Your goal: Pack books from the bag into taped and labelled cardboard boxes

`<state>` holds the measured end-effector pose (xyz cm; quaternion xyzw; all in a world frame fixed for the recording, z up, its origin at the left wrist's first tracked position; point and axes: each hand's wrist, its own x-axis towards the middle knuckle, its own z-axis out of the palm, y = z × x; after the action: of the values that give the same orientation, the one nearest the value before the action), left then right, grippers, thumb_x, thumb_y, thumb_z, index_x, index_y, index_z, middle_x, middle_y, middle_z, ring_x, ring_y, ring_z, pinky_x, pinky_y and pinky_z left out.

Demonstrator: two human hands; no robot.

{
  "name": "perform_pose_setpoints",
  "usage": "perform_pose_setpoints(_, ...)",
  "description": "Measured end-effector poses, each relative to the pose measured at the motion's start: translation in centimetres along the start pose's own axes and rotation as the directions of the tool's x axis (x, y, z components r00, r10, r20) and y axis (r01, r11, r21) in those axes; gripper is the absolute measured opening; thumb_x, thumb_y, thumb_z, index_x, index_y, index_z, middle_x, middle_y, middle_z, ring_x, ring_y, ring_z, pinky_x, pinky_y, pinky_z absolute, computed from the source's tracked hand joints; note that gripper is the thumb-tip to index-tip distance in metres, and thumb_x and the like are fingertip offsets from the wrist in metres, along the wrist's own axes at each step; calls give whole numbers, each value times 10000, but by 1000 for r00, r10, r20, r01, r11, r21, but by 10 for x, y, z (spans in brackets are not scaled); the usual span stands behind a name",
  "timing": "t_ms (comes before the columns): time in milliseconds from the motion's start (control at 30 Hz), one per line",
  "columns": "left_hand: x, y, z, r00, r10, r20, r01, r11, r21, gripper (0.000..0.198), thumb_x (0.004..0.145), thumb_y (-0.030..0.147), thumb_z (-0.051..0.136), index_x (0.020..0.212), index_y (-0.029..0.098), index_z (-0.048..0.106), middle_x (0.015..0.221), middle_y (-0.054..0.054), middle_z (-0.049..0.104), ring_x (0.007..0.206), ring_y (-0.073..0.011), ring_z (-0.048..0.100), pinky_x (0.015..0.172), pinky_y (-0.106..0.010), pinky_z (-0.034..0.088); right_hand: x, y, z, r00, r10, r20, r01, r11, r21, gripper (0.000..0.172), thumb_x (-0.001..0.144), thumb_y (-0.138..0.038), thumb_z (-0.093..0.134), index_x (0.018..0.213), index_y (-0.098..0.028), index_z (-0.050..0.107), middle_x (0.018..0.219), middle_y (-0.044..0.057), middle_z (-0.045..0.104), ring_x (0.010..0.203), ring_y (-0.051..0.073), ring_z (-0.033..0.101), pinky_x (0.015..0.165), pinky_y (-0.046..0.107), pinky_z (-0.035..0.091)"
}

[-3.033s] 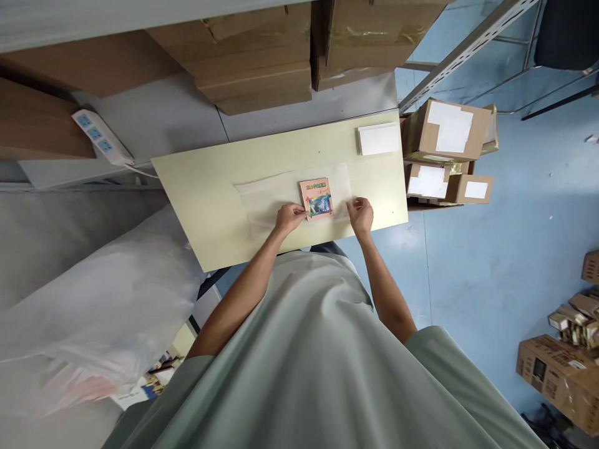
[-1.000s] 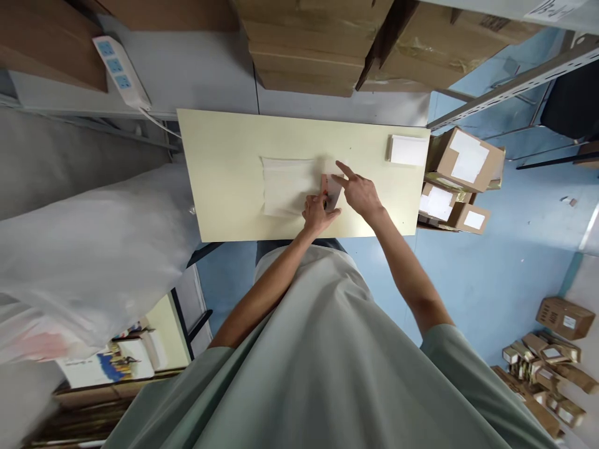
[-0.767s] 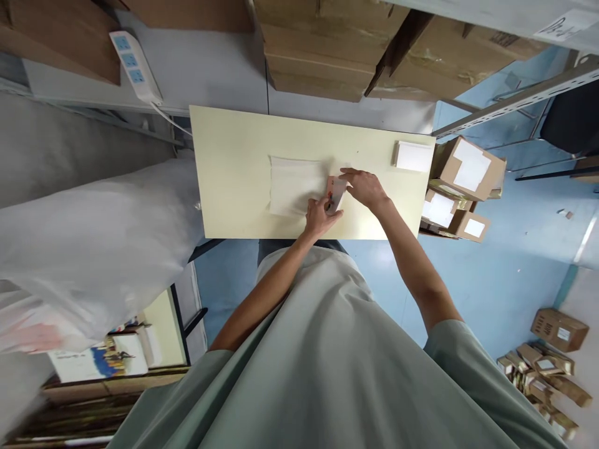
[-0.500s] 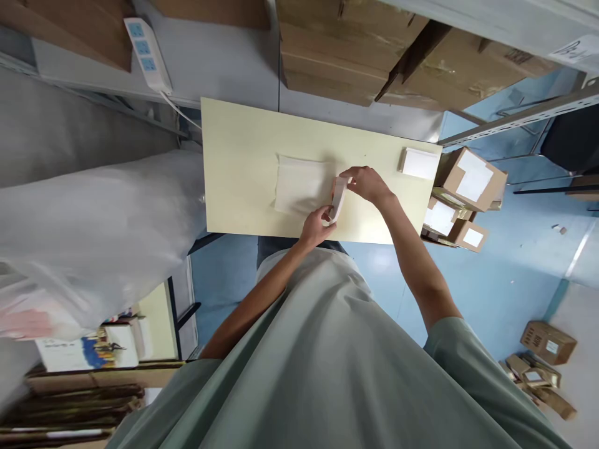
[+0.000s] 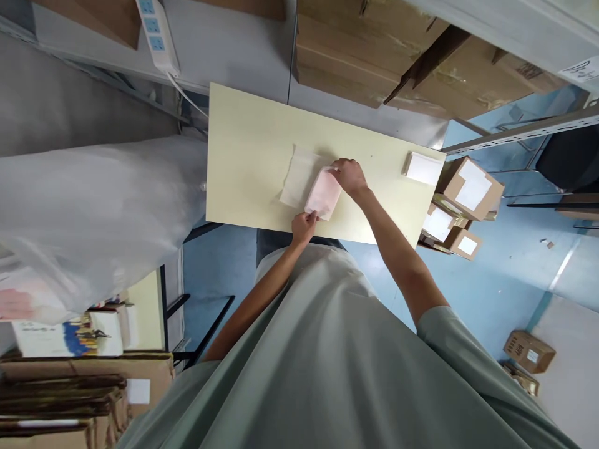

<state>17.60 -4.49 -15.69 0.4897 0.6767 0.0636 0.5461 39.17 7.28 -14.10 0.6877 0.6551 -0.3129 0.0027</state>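
A flat, rectangular pinkish packet (image 5: 324, 194) lies tilted over the right part of a thin whitish sheet (image 5: 299, 174) on the pale yellow tabletop (image 5: 248, 162). A translucent layer seems to cover the packet; what is inside it I cannot make out. My left hand (image 5: 304, 227) pinches the packet's near edge, with the thumb on top. At its far right corner, my right hand (image 5: 350, 177) is closed on the edge, its fingertips partly hidden. The sheet reaches out to the left from beneath the packet, and its left edge looks uneven.
A small white box-like stack (image 5: 423, 168) sits at the table's right end. Cardboard boxes (image 5: 346, 56) line the shelf behind, beside a white power strip (image 5: 158, 40). A large plastic-covered bundle (image 5: 103, 199) stands at left. More cartons (image 5: 470, 184) are stacked to the right.
The packet has turned from standing nearly on edge to lying flatter, its pinkish face now upward. The sheet has rotated, and less of it shows. Both hands have shifted slightly left.
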Motion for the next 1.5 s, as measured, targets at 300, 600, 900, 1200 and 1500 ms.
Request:
perform_pose_setpoints(300, 14, 15, -18, 983, 151, -107, -113, 947, 301, 309, 1049, 472, 658, 906, 235, 796, 944, -138, 821, 1082, -354, 786, 1045, -453, 584, 4, -8, 35, 992, 110, -59, -106, 992, 66, 275, 1113, -254, 572, 1263, -182, 791, 1314, 187, 762, 1204, 328, 724, 1127, 518, 603)
perform_pose_setpoints(600, 53, 10, -47, 842, 529, 107, -526, 758, 385, 494, 1036, 207, 600, 1527, 209, 650, 1789, -182, 438, 1751, -367, 284, 1416, -581, 315, -55, -7, 38, 944, 183, -274, -108, 958, 267, 516, 1105, -253, 536, 1613, -169, 570, 1642, 230, 571, 1506, 341, 602, 1215, 526, 575)
perform_pose_setpoints(900, 34, 12, -28, 855, 503, 125, -508, 764, 397, 529, 1047, 298, 619, 1571, 231, 641, 1843, -172, 369, 1783, -415, 175, 1418, -669, 263, -129, 11, 84, 850, 526, 27, -328, 488, 809, 536, 1007, -466, 691, 1453, -180, 610, 1418, 223, 757, 1193, 285, 798, 1038, 466, 670)
perform_pose_setpoints(1200, 31, 19, -22, 873, 471, 129, -475, 758, 447, 598, 1008, 210, 628, 1606, 188, 610, 1847, -220, 352, 1777, -423, 203, 1398, -642, 307, -129, 2, 54, 876, 482, 9, -269, 474, 838, 375, 984, -560, 707, 1136, -218, 703, 1131, 132, 836, 989, 259, 817, 933, 435, 680)
perform_pose_setpoints(1500, 51, 2, -54, 890, 450, 76, -451, 844, 288, 704, 1058, 231, 536, 1749, 175, 413, 1724, -168, 579, 1601, -346, 559, 1330, -529, 486, -102, -77, 40, 959, 281, -51, -192, 767, 612, 122, 1057, -379, 632, 1109, -268, 634, 1060, 79, 837, 961, 258, 812, 956, 412, 638)
